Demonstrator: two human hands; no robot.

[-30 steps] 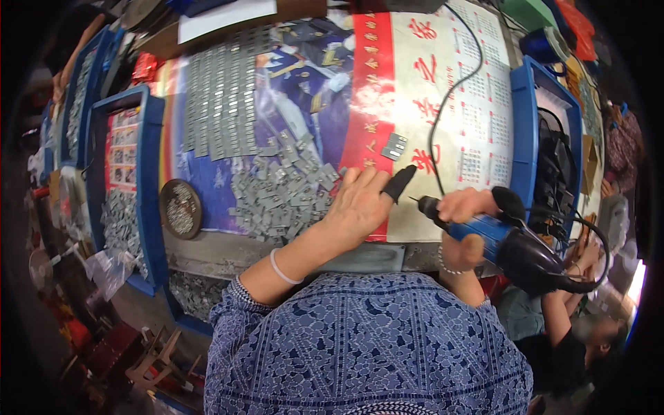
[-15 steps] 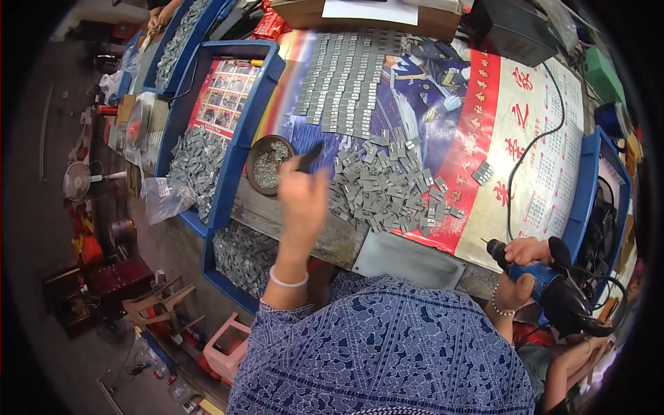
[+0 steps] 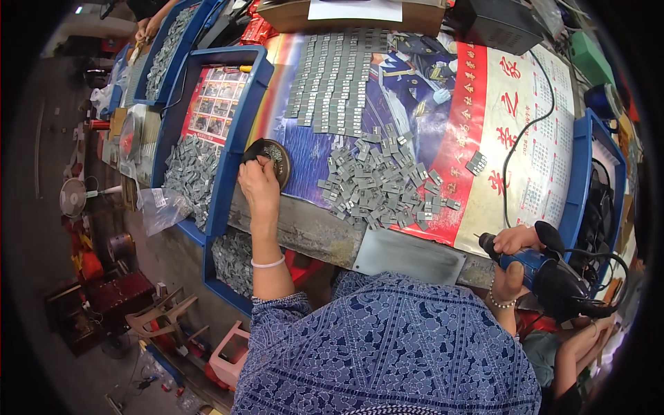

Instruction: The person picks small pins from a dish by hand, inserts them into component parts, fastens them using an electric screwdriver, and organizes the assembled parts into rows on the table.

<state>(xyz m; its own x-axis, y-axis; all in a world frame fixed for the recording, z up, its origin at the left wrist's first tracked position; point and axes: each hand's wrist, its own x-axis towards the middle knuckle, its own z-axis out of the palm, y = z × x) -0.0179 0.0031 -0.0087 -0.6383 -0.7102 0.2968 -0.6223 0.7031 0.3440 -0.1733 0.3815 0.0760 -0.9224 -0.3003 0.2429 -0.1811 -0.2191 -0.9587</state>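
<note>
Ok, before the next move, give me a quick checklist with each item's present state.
1. Power tool in the right hand: ok, gripped.
2. Bit clear of the loose grey pile: ok, apart from it.
3. Left hand clear of the round dish: not ok, fingers at the dish.
4. Small part in the left hand's grip: cannot tell, hidden.
5. Small grey group apart from the pile: ok.
6. Tool switched off: cannot tell.

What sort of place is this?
Probably a small assembly workshop: the right hand holds a corded power tool, small grey parts lie in rows, and a blue bin contains grey pieces.
</note>
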